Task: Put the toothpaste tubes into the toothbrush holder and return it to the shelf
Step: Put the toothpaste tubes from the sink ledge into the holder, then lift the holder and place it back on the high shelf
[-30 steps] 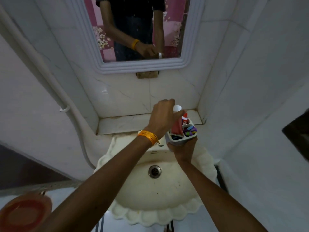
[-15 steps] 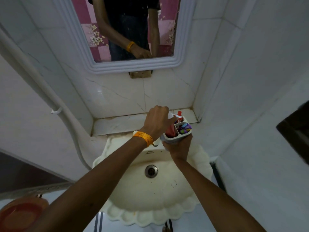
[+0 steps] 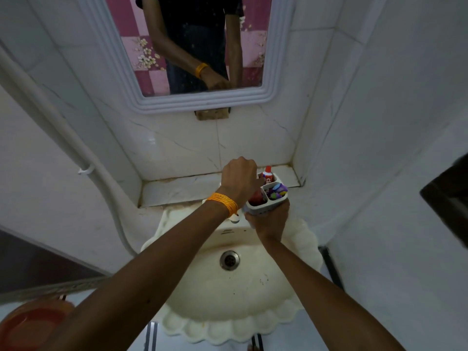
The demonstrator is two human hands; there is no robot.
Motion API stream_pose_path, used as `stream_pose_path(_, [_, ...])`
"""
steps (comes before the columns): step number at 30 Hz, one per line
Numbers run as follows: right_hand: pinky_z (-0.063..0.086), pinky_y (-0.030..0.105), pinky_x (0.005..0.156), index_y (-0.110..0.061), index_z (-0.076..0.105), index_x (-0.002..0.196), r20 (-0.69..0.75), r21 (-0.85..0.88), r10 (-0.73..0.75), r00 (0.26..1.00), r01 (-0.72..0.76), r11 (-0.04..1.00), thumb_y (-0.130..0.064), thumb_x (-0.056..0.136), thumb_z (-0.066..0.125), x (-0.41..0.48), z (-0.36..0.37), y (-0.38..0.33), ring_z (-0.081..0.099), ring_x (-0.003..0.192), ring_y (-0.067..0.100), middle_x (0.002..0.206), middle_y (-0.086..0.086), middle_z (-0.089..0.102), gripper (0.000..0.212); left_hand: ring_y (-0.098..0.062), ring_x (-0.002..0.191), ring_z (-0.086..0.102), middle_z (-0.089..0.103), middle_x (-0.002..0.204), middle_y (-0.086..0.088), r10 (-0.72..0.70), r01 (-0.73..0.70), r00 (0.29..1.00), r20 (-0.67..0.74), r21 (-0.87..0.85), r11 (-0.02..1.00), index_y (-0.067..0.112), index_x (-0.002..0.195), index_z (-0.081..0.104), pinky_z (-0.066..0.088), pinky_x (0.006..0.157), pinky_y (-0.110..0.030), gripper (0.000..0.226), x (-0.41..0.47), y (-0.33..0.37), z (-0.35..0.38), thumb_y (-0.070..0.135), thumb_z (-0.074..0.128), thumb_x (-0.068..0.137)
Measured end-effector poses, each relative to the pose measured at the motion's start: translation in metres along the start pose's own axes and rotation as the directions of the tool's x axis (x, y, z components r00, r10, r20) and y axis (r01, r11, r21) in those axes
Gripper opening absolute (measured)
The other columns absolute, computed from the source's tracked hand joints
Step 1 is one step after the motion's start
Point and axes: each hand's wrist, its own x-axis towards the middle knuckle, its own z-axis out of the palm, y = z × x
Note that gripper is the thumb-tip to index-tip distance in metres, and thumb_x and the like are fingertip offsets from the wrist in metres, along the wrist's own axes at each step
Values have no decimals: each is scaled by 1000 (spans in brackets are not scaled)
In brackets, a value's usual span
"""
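Two tubes point(image 3: 268, 173) now stand in the holder point(image 3: 266, 198), because your left hand point(image 3: 240, 179), still closed on the red one, has pushed it lower, while your right hand point(image 3: 269, 220) grips the holder above the sink point(image 3: 301, 239), near the shelf point(image 3: 177, 190).

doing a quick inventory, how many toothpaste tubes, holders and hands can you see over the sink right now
toothpaste tubes: 2, one with a red cap, one red under the left hand
toothbrush holder: 1
hands: 2, left hand, right hand
total: 5
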Motion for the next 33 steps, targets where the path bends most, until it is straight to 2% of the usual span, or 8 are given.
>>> stream_pose_path(3, [58, 47, 100, -5, 41, 144, -23, -27, 18, 1000, -18, 999, -39, 41, 102, -7, -2, -8, 63, 124, 32, 133, 15, 60, 124, -27, 80, 60, 69, 97, -16, 5, -4, 997, 75, -15, 1000, 2, 99, 68, 44, 68, -34, 49, -1, 1, 3, 50, 60, 89])
stream_pose_path(6, [57, 47, 101, -4, 42, 143, -15, -21, 41, 999, -41, 999, -26, 41, 105, -8, -5, -12, 63, 123, 33, 133, 15, 61, 122, -30, 88, 65, 69, 101, -14, 20, -20, 992, 126, -4, 1000, 4, 103, 69, 42, 68, -33, 49, -3, 5, 10, 49, 62, 87])
stream_pose_path(12, [57, 49, 102, -5, 39, 146, -4, -28, 43, 999, -43, 999, -51, 40, 94, -11, -6, -18, 62, 126, 33, 136, 16, 60, 128, -33, 104, 66, 68, 115, -16, 84, -98, 987, 140, 96, 990, 3, 114, 65, 52, 84, -38, 27, 1, 16, 13, 18, 57, 92])
stream_pose_path(16, [58, 48, 99, 0, 41, 144, -19, -20, 50, 999, -50, 999, -26, 42, 106, -13, -9, -16, 63, 123, 36, 134, 18, 60, 124, -35, 107, 64, 65, 118, -18, 80, -101, 985, 156, 127, 987, 2, 117, 63, 51, 88, -40, 27, 2, 12, 17, 10, 53, 93])
stream_pose_path(19, [58, 51, 99, 0, 41, 145, -10, -57, 46, 999, -47, 997, -27, 42, 106, -11, -8, -17, 63, 123, 37, 134, 20, 60, 125, -35, 102, 64, 66, 113, -18, 81, -93, 987, 135, 81, 992, 2, 114, 64, 51, 83, -40, 26, 2, 10, 17, 11, 54, 91])
stream_pose_path(23, [59, 50, 97, -4, 44, 141, 9, -8, 70, 998, -70, 998, -46, 39, 97, -7, -9, -15, 65, 120, 33, 131, 15, 62, 122, -35, 88, 65, 70, 98, -16, 77, -76, 997, -3, 30, 997, 5, 99, 69, 42, 66, -34, 22, 5, -4, 10, 19, 55, 90])
stream_pose_path(26, [58, 48, 98, -1, 45, 141, 11, 46, 96, 995, -97, 994, -58, 38, 84, -6, -13, -20, 64, 122, 34, 132, 15, 63, 124, -34, 85, 65, 70, 94, -14, 67, -68, 992, -104, -9, 998, 8, 93, 68, 41, 64, -33, 24, 5, -19, 5, 26, 53, 91])
stream_pose_path(33, [52, 30, 93, -10, 50, 136, 21, 107, 64, 998, -66, 992, -34, 42, 103, 2, -38, -69, 65, 120, 22, 132, 6, 66, 111, -34, 95, 63, 69, 100, -11, 48, -86, 923, -382, -83, 993, 12, 107, 65, 52, 73, -41, 32, -12, -64, -18, 37, 52, 92])
